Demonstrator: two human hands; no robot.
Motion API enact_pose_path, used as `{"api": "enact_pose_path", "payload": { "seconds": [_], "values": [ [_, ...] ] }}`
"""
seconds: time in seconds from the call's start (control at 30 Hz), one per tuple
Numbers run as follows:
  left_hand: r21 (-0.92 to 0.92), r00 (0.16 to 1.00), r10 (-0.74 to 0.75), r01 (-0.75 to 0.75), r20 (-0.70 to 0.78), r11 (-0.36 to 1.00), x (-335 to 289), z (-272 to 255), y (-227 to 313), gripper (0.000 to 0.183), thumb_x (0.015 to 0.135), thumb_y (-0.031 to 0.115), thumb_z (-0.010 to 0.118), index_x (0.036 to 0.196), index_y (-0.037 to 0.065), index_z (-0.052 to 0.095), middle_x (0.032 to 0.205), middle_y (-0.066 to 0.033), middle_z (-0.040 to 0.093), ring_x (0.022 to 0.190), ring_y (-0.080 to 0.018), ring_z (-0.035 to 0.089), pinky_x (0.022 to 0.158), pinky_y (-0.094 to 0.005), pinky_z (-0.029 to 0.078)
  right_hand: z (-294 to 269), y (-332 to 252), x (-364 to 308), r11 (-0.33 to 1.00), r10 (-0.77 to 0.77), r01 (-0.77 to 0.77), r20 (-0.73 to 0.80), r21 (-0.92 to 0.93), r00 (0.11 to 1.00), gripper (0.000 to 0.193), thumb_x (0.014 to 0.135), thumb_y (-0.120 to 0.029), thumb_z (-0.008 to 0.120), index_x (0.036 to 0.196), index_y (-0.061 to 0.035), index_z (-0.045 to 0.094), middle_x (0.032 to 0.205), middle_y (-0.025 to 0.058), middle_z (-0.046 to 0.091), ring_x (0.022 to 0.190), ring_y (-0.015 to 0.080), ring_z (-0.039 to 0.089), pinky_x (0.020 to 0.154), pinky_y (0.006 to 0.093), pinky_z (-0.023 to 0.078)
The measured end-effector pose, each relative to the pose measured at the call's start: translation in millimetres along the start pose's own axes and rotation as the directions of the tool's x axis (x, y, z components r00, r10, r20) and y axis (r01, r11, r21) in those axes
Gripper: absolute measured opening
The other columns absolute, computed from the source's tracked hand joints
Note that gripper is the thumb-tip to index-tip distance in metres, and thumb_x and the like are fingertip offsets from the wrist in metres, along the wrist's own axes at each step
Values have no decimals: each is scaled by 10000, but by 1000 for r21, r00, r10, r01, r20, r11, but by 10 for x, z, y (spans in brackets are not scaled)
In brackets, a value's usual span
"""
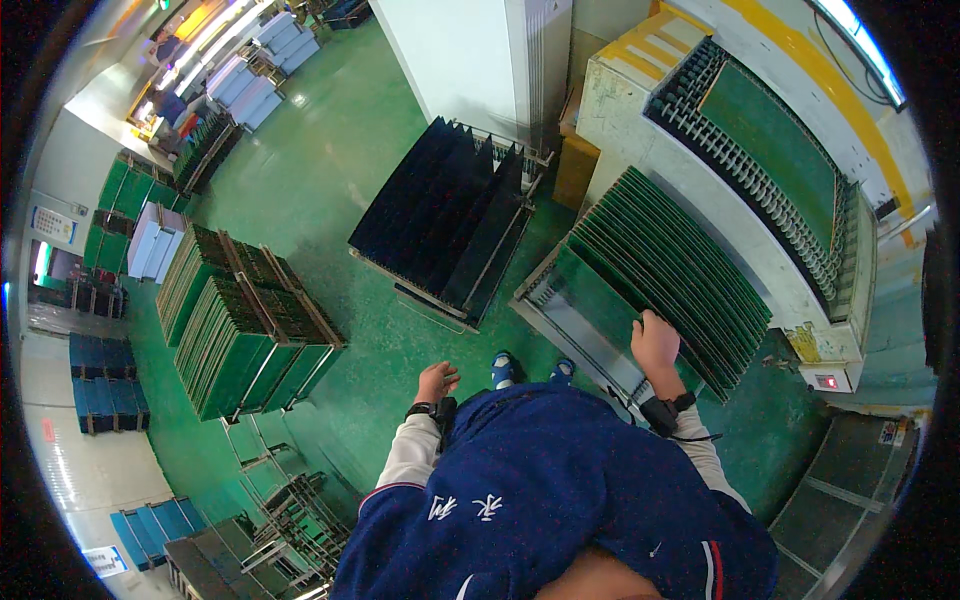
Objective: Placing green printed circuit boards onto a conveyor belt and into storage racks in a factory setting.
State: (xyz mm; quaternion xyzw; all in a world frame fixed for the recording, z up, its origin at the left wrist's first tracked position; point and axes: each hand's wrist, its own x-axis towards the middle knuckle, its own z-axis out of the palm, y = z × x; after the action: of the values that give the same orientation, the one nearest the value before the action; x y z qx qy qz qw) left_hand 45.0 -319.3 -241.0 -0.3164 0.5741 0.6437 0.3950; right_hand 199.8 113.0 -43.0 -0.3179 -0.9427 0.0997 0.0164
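Observation:
My right hand (655,342) rests on the near end of a row of green circuit panels (668,265) standing upright in a slotted rack cart (575,325); its fingers curl over the top edge of the nearest panels. My left hand (436,381) hangs free beside my body, fingers loosely curled, holding nothing. Both wrists wear dark bands. My blue jacket fills the lower middle and my blue shoes (503,369) show on the green floor.
A rack of black panels (450,215) stands ahead. Racks of green panels (245,320) stand at the left. A white conveyor machine (700,150) holding a green panel runs at the right. Empty metal racks (300,520) lie at lower left. Other people work far back left.

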Motion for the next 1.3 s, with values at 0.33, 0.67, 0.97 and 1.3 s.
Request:
{"api": "enact_pose_path", "payload": {
  "seconds": [0.33,0.67,0.97,1.3],
  "values": [
    [14,999,31,-31,20,999,10,-10,-17,357,896,184,495,1203,8,445,1084,-166,574,797,-270,620,569,-327,513,35,19,-5,1000,-18,18,-32,-3,999,201,789,-226,587,892,-55,567,802,148,627,716,335,612,604,442,479],
    [25,1000,20,-19,-5,999,-90,68,43,375,884,200,522,1191,-4,449,1088,-172,570,815,-281,617,574,-335,503,23,16,-3,1000,1,-1,-12,6,1000,202,798,-224,582,904,-52,566,818,146,628,740,334,613,628,441,482],
    [0,1000,15,-15,5,1000,-42,46,24,369,875,190,536,1178,-7,456,1072,-171,575,817,-277,615,591,-337,496,-17,-9,13,999,28,-27,37,-16,999,214,807,-240,576,904,-50,568,822,145,630,747,336,615,639,442,482],
    [-6,999,11,-11,34,1000,53,-11,-18,379,879,203,538,1183,-3,446,1083,-172,574,834,-290,618,588,-342,499,16,7,14,1000,21,-21,5,-9,1000,191,802,-241,577,847,-57,552,783,142,617,721,342,606,619,455,471]
  ]
}}
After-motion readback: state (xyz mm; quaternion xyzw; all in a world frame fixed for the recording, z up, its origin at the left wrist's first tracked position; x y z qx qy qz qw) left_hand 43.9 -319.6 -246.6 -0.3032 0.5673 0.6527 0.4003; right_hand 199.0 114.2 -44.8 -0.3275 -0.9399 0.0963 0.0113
